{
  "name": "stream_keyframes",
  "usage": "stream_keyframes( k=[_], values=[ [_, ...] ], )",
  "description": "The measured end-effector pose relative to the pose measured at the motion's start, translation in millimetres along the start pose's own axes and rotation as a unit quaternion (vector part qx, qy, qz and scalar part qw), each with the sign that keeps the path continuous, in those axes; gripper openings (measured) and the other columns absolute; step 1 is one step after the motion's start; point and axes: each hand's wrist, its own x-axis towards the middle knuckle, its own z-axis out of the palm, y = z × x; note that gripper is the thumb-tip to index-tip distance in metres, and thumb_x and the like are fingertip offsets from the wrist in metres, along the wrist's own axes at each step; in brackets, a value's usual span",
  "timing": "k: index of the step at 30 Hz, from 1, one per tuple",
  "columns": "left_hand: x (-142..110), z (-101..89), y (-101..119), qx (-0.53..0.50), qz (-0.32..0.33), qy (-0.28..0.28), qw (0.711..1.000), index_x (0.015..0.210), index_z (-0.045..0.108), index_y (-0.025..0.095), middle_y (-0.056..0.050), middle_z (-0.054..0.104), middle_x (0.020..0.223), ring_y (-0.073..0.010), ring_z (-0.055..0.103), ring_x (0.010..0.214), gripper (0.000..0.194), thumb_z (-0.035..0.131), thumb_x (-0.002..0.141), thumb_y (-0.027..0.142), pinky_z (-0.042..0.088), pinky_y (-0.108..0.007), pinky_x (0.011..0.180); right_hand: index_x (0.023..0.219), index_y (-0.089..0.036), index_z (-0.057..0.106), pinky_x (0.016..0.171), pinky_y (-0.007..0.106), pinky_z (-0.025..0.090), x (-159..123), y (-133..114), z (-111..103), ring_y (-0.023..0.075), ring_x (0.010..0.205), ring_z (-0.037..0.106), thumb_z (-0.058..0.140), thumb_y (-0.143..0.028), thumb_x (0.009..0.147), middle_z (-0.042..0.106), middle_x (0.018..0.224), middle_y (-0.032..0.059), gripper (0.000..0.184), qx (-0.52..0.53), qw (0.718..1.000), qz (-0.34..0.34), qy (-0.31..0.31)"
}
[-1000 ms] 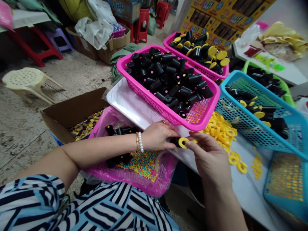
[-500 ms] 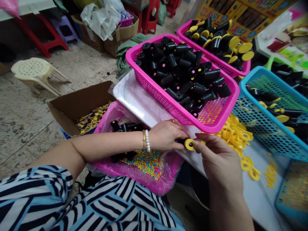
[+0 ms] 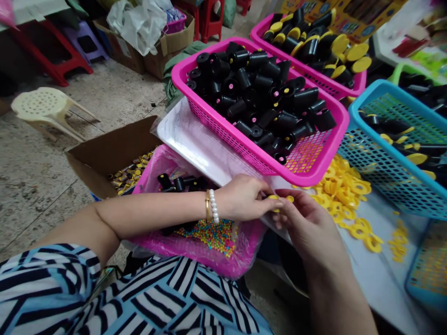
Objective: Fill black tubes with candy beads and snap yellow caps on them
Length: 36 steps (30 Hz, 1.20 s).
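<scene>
My left hand (image 3: 244, 197) and my right hand (image 3: 305, 223) meet at the table's front edge, both closed round a small black tube with a yellow ring cap (image 3: 275, 199); the tube itself is mostly hidden by my fingers. Just beyond my hands stands a pink basket (image 3: 314, 172) full of black tubes (image 3: 258, 109). A heap of loose yellow rings (image 3: 340, 190) lies on the table to the right. Under my left forearm sits a pink bin (image 3: 199, 253) with coloured candy beads (image 3: 209, 232) and a few black tubes.
A second pink basket (image 3: 356, 88) of capped tubes stands at the back. A blue basket (image 3: 384, 181) with more tubes is on the right. A cardboard box (image 3: 104, 158) of small wrapped items and a cream stool (image 3: 45, 109) stand on the floor at left.
My hands have pressed closer together, and the yellow ring that faced the camera is now largely covered by my fingers. The view has shifted slightly.
</scene>
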Motion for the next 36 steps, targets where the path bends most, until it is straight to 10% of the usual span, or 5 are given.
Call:
stream_keyframes(
  k=[6,15,22,27,36],
  values=[
    [2.3,10.2,-4.9,-0.109,-0.090,-0.005,0.990,0.091,0.071,0.010,-0.001,0.065,0.065,-0.0078,0.054,0.051,0.028,0.060,0.093,0.035,0.039,-0.019,0.048,0.090,-0.021,0.054,0.044,0.021,0.046,-1.6,5.7,3.2,0.0105,0.044,0.056,0.082,-0.050,0.072,0.060,0.059,-0.0049,0.043,0.065,0.998,0.022,-0.001],
    [-12.8,23.2,-20.8,0.119,0.140,0.118,0.976,0.102,0.069,0.011,-0.009,0.064,0.093,-0.0194,0.063,0.087,0.034,0.077,0.082,0.037,0.055,-0.033,0.080,0.082,-0.019,0.067,0.053,0.027,0.055,-5.8,16.1,-2.0,0.0141,0.057,0.064,0.080,-0.052,0.072,0.070,0.072,0.0023,0.036,0.133,0.988,-0.049,0.066],
    [-13.0,22.0,-21.4,0.140,0.144,0.098,0.975,0.097,0.069,0.013,-0.006,0.065,0.087,-0.0168,0.061,0.078,0.024,0.072,0.087,0.035,0.054,-0.030,0.074,0.066,-0.018,0.061,0.039,0.022,0.040,25.8,-19.2,-25.3,0.0096,0.042,0.049,0.088,-0.054,0.057,0.057,0.051,-0.0018,0.046,-0.005,0.981,0.073,-0.178],
    [-11.8,19.1,-17.5,0.138,0.127,0.057,0.981,0.088,0.069,0.012,-0.004,0.069,0.077,-0.0170,0.064,0.073,0.023,0.073,0.086,0.035,0.050,-0.028,0.070,0.067,-0.019,0.058,0.044,0.020,0.040,29.4,-33.4,-18.9,0.0093,0.050,0.049,0.078,-0.049,0.073,0.056,0.057,-0.0024,0.037,-0.234,0.951,-0.021,-0.203],
    [-7.4,0.9,-16.5,0.178,0.121,-0.049,0.975,0.093,0.070,0.010,-0.006,0.074,0.082,-0.0166,0.068,0.074,0.016,0.071,0.086,0.024,0.049,-0.026,0.068,0.113,-0.023,0.066,0.061,0.026,0.051,4.3,-0.4,-12.1,0.0166,0.074,0.063,0.078,-0.046,0.075,0.068,0.087,0.0031,0.046,-0.204,0.952,-0.190,-0.130]
  ],
)
